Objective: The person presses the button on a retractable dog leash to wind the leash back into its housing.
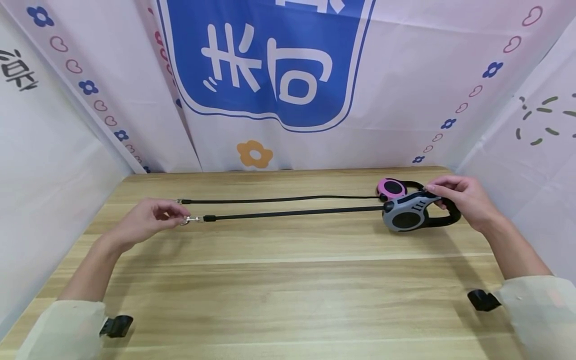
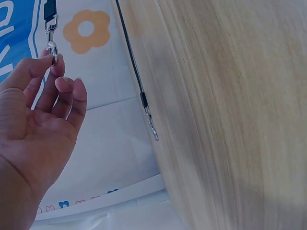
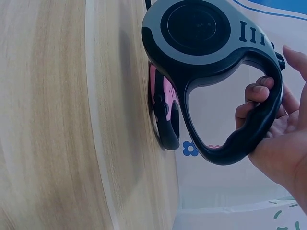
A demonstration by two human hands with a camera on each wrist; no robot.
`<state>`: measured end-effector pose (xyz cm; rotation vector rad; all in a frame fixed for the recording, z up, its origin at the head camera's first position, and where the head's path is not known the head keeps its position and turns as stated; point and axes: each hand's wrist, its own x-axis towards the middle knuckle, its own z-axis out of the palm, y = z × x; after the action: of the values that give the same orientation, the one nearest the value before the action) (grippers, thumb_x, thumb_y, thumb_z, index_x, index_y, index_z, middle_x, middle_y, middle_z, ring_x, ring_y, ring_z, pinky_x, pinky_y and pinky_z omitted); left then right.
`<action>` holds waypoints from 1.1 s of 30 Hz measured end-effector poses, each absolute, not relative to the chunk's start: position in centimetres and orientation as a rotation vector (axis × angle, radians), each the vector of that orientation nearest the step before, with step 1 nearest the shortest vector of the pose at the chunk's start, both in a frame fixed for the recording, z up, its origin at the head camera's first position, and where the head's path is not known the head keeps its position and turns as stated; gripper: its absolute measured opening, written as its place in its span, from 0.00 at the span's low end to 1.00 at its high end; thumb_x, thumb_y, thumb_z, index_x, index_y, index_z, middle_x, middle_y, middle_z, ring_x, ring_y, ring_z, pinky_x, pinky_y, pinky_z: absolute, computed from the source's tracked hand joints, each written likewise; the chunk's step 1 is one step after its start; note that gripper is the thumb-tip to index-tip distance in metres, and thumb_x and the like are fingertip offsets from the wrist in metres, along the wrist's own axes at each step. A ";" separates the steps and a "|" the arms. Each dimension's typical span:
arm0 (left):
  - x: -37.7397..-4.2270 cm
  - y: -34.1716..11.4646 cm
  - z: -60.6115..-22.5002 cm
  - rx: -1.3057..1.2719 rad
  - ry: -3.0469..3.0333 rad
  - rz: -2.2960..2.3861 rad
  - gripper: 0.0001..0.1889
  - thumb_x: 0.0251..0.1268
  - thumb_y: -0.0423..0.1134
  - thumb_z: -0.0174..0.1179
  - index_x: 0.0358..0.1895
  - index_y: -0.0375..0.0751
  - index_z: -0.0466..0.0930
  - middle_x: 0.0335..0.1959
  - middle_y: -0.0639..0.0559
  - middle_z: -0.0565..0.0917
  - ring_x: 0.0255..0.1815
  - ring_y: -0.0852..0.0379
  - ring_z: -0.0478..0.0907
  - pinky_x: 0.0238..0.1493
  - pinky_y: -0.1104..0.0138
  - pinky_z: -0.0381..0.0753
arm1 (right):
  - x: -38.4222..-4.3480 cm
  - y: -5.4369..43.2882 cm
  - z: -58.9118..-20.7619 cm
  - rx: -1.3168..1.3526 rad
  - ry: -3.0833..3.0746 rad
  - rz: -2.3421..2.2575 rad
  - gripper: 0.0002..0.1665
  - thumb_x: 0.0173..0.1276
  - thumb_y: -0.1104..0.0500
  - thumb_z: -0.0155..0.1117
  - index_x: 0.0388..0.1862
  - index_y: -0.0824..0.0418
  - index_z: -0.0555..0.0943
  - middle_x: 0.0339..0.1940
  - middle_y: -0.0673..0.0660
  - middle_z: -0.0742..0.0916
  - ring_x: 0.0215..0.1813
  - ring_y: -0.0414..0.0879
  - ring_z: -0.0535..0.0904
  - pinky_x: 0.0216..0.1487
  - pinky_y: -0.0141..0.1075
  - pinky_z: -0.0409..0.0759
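Light wood-grain tabletop (image 1: 288,300) is the base. Above it: grey-and-black plastic retractable leash (image 1: 407,218), right hand (image 1: 463,197) gripping its black loop handle (image 3: 230,152), so the case hangs off the wood. Its flat black strap (image 1: 297,213) runs near straight between the hands, probably held out for length. Smaller pink-and-black plastic leash (image 1: 390,188) lies behind, thin black cord (image 1: 279,200) laid out roughly parallel, maybe for comparison. Left hand (image 1: 155,220) pinches the silver metal clip (image 1: 193,219), anchoring the strap's far end.
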<state>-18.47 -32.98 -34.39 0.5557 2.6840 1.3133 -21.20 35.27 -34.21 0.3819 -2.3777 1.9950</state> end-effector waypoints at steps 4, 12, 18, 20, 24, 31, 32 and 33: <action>-18.4 -33.0 -34.4 0.537 2.657 1.341 0.10 0.72 0.25 0.61 0.52 0.24 0.83 0.41 0.52 0.86 0.40 0.59 0.81 0.40 0.68 0.85 | -21.2 35.2 -34.3 0.389 -2.372 2.002 0.18 0.75 0.73 0.60 0.37 0.55 0.91 0.27 0.47 0.87 0.24 0.39 0.76 0.26 0.29 0.73; -18.4 -32.5 -34.3 0.569 2.630 1.338 0.11 0.73 0.23 0.57 0.53 0.27 0.83 0.42 0.49 0.86 0.40 0.57 0.81 0.40 0.68 0.85 | -21.2 34.9 -34.1 0.385 -2.400 1.965 0.18 0.75 0.72 0.60 0.38 0.54 0.91 0.26 0.48 0.86 0.24 0.40 0.75 0.26 0.28 0.73; -18.4 -32.3 -34.3 0.549 2.614 1.355 0.10 0.74 0.24 0.57 0.53 0.26 0.83 0.43 0.51 0.86 0.41 0.57 0.81 0.41 0.68 0.85 | -21.3 34.8 -34.1 0.382 -2.431 1.927 0.18 0.76 0.71 0.60 0.38 0.53 0.91 0.26 0.47 0.86 0.25 0.39 0.76 0.26 0.29 0.73; -18.4 -32.2 -34.3 0.547 2.615 1.353 0.10 0.74 0.25 0.58 0.53 0.26 0.83 0.43 0.51 0.86 0.41 0.57 0.81 0.41 0.68 0.85 | -21.3 34.8 -34.1 0.385 -2.435 1.922 0.17 0.76 0.71 0.60 0.38 0.53 0.91 0.26 0.47 0.86 0.25 0.40 0.76 0.26 0.29 0.73; -18.4 -32.1 -34.3 0.540 2.613 1.352 0.10 0.74 0.25 0.58 0.52 0.26 0.83 0.42 0.51 0.86 0.41 0.56 0.81 0.41 0.67 0.85 | -21.4 34.8 -34.2 0.392 -2.435 1.921 0.17 0.76 0.72 0.60 0.38 0.54 0.91 0.26 0.47 0.86 0.25 0.39 0.75 0.26 0.29 0.73; -18.6 -31.8 -34.3 0.569 2.592 1.362 0.09 0.74 0.26 0.59 0.51 0.27 0.83 0.41 0.52 0.86 0.41 0.55 0.81 0.41 0.67 0.85 | -21.4 34.5 -34.1 0.399 -2.400 1.970 0.17 0.75 0.72 0.60 0.37 0.55 0.91 0.26 0.48 0.86 0.24 0.39 0.76 0.26 0.30 0.74; -18.6 -31.7 -34.3 0.576 2.588 1.366 0.09 0.74 0.26 0.59 0.51 0.26 0.83 0.42 0.52 0.86 0.41 0.56 0.81 0.41 0.67 0.85 | -21.4 34.4 -34.2 0.403 -2.395 1.980 0.17 0.75 0.72 0.60 0.37 0.55 0.91 0.27 0.48 0.87 0.24 0.39 0.76 0.26 0.30 0.74; -18.7 -31.6 -34.3 0.582 2.582 1.368 0.09 0.74 0.26 0.60 0.51 0.26 0.83 0.42 0.52 0.86 0.41 0.56 0.81 0.41 0.67 0.85 | -21.4 34.3 -34.2 0.406 -2.391 1.987 0.17 0.75 0.72 0.60 0.37 0.56 0.91 0.27 0.48 0.87 0.24 0.39 0.76 0.26 0.30 0.74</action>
<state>-18.66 -31.64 -34.33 0.5819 2.5824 1.3679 -21.43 34.30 -34.16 0.4059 -2.3913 1.9873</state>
